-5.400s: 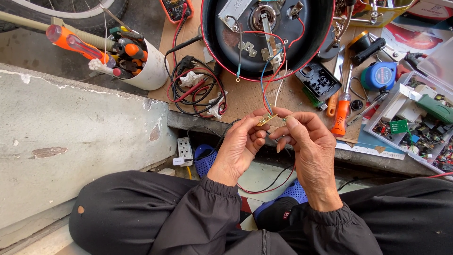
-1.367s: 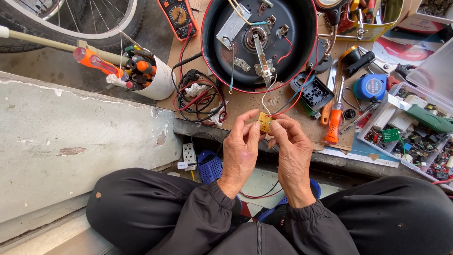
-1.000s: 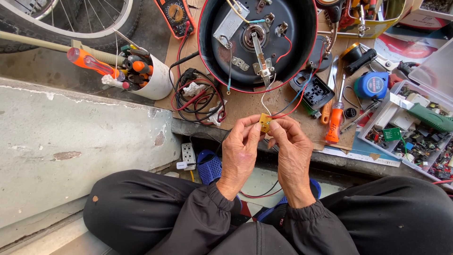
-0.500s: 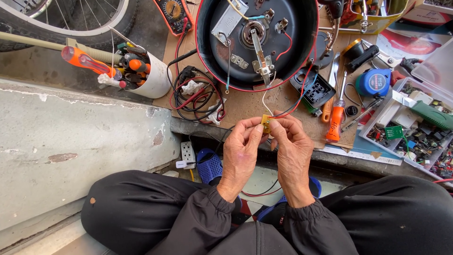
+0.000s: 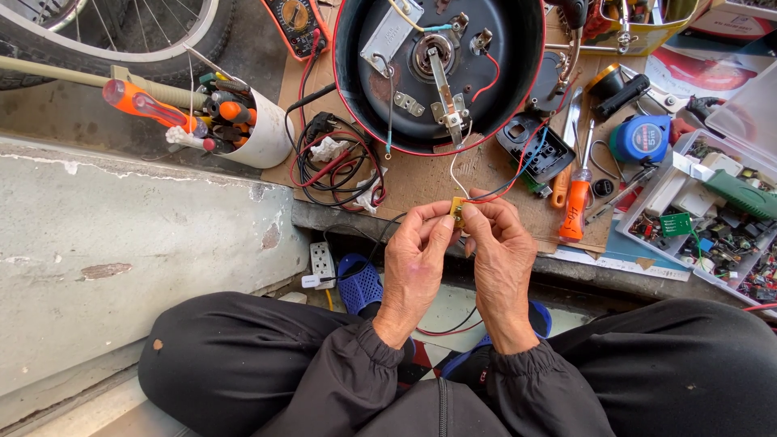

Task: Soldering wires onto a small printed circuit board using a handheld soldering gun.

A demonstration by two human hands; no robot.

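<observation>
Moved: since half a second ago both hands have stayed at the tabletop's near edge, pinching the same part; the view has barely shifted.
Left hand (image 5: 413,259): fingers closed on the yellow part (image 5: 458,211), thumb and forefinger gripping its left side.
Right hand (image 5: 498,251): fingers pinched shut on the part's right side, fingertips meeting the left hand's.
Part: small, yellow, held in the air between both hands, above the near edge of the tabletop (image 5: 421,174), at 6 o'clock from the pot.
Wires: one white (image 5: 455,154), one blue and one red run from the part up to the pot's rim at 12 o'clock.
Pot (image 5: 441,69): one round black shell with a red rim, open side up; inside it a metal plate, a centre disc, brackets and loose wires.
Cup (image 5: 263,129): one white cup at 10 o'clock from the hands, packed with tools; an orange-handled screwdriver (image 5: 146,105) sticks out to 9 o'clock.
Cable bundle (image 5: 336,162): black and red leads coiled between cup and pot.
Meter (image 5: 295,20): one, orange-edged, at 11 o'clock.
Screwdriver (image 5: 576,202): one with an orange handle, lying at 2 o'clock from the hands.
Tape measure (image 5: 639,139): one, blue, at 2 o'clock.
Tray (image 5: 712,226): clear box at 3 o'clock, full of small parts and a green board.
Power strip (image 5: 322,263): white, below the edge at 9 o'clock.
</observation>
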